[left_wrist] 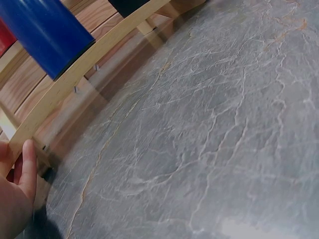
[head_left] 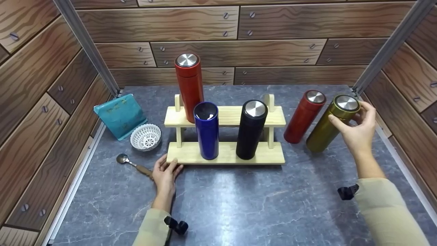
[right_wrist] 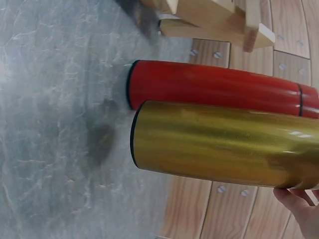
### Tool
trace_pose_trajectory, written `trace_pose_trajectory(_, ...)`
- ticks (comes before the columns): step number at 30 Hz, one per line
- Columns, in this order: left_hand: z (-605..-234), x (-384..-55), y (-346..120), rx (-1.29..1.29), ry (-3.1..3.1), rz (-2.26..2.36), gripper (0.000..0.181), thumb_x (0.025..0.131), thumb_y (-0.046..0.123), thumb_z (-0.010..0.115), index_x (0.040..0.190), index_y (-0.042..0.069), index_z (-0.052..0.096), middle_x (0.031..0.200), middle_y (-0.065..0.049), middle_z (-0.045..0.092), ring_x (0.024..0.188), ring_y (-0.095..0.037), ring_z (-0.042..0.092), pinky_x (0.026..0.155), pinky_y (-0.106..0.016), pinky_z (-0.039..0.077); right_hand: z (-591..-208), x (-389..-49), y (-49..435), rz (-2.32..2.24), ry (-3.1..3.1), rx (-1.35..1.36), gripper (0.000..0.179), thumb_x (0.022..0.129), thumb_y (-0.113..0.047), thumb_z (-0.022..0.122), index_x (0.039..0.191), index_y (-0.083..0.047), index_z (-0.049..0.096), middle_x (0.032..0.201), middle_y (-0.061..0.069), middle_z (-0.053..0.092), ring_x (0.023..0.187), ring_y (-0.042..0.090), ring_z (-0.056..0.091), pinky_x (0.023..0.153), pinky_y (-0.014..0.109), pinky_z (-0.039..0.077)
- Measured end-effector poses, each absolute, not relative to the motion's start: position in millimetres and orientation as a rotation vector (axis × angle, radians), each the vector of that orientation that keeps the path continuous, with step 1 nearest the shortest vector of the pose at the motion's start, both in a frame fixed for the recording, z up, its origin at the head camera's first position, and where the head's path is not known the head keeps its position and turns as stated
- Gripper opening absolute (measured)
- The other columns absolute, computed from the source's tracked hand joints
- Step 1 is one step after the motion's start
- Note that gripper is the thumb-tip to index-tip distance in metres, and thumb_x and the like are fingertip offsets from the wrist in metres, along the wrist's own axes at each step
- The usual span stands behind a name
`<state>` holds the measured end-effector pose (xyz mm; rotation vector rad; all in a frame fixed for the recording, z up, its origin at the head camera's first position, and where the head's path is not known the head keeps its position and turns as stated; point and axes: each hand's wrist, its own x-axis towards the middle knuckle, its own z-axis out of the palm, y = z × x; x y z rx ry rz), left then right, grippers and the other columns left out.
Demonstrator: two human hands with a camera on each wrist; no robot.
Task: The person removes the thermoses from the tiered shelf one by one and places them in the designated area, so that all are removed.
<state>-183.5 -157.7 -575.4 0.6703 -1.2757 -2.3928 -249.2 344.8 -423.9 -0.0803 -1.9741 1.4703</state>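
Observation:
My right hand (head_left: 359, 131) grips the gold thermos (head_left: 326, 128) near its silver lid. Close beside that thermos, a red thermos (head_left: 305, 116) stands on the table to its left; the two overlap in the right wrist view. With thumb on top, my left hand (head_left: 165, 174) pinches the left front corner of a two-tier wooden rack (head_left: 227, 153). On the rack's lower tier are a blue thermos (head_left: 207, 136) with a dark top and a black thermos (head_left: 251, 136) with a silver lid. Another red thermos (head_left: 190, 89) stands at the left of the upper tier.
Left of the rack lie a teal pouch (head_left: 121, 114), a white woven bowl (head_left: 145, 137) and a spoon (head_left: 135, 164) whose wooden handle reaches my left hand. Wood-patterned walls (head_left: 232, 25) with metal corner posts enclose the grey marbled table (head_left: 256, 205) at the back and sides.

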Motion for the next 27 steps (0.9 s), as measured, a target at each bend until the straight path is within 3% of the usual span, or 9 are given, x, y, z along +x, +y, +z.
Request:
trace_pose_trajectory(19,-574,-184,-158,0.687,-1.252,-2.404,0.050,0.081,-0.011,0.065,0.126,-0.004,0.045,0.102,-0.015,0.050,0.072,-0.018,0.061,0.067,-0.035,0.060,-445,-276,351,1.479,-1.940,-0.215,0.071,0.065,-0.008,0.084,0.124,-0.014,0.045,0.113,-0.001,0.054,0.100,0.011,0.048,0.082,0.021,0.044)
trace_pose_trajectory(27,-574,-185,-157,0.695,-1.248,-2.406,0.049,0.081,-0.012,0.064,0.125,-0.003,0.046,0.100,-0.014,0.049,0.072,-0.017,0.059,0.066,-0.035,0.060,-451,-281,355,1.526,-1.930,-0.235,0.072,0.065,-0.005,0.084,0.125,-0.015,0.045,0.114,0.000,0.053,0.098,0.012,0.049,0.078,0.021,0.046)
